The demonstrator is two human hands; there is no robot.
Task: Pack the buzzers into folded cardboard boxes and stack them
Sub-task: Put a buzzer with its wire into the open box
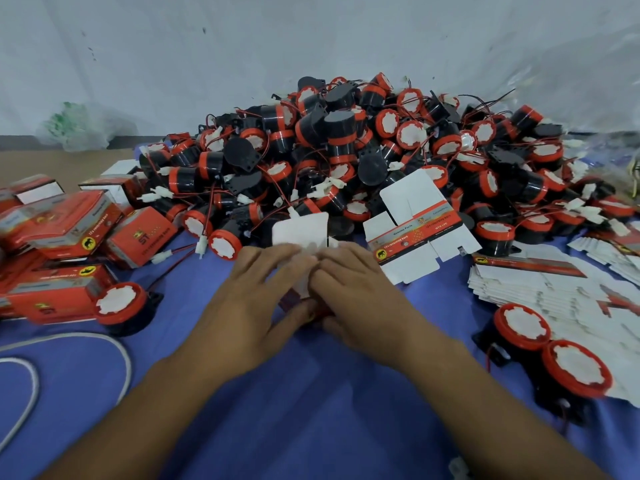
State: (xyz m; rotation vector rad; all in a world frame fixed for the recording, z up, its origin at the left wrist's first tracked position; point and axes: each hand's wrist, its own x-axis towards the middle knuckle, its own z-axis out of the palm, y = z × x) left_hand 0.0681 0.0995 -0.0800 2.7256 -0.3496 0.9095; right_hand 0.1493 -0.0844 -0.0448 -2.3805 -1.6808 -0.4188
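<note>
My left hand [256, 299] and my right hand [349, 292] lie side by side over a small cardboard box [301, 233] in the middle of the blue cloth. Its white flap stands up beyond my fingertips, and both thumbs curl under its red body, most of which my hands hide. A big heap of black and red buzzers [346, 150] with red wires rises just behind. Packed red boxes [65, 230] are stacked at the left. One flat unfolded box [419, 230] leans on the heap to the right of my hands.
A pile of flat box blanks [554, 292] covers the right side, with two loose buzzers [554, 348] in front of it. Another buzzer [121, 306] stands by the packed boxes. A white cable [104, 344] loops at the lower left. A pale wall stands behind.
</note>
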